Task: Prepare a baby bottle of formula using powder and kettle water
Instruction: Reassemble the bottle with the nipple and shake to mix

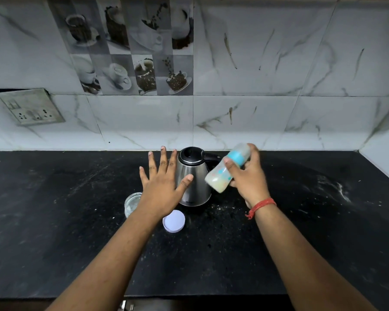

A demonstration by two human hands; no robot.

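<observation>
My right hand (249,178) grips a baby bottle (222,173) with a blue collar and clear cap; it is tilted, cap up to the right, and milky liquid fills its lower part. The bottle looks blurred. A steel kettle (194,178) with a black lid stands on the black counter (76,221), just left of the bottle. My left hand (164,180) hovers flat with fingers spread in front of the kettle's left side, holding nothing. A clear jar (131,203) stands partly hidden under my left wrist. Its white lid (173,221) lies on the counter before the kettle.
A tiled wall (256,97) rises behind the counter, with a switch and socket plate (29,107) at the left. Powder smears (337,187) mark the counter at the right. The counter's front edge (189,296) runs along the bottom.
</observation>
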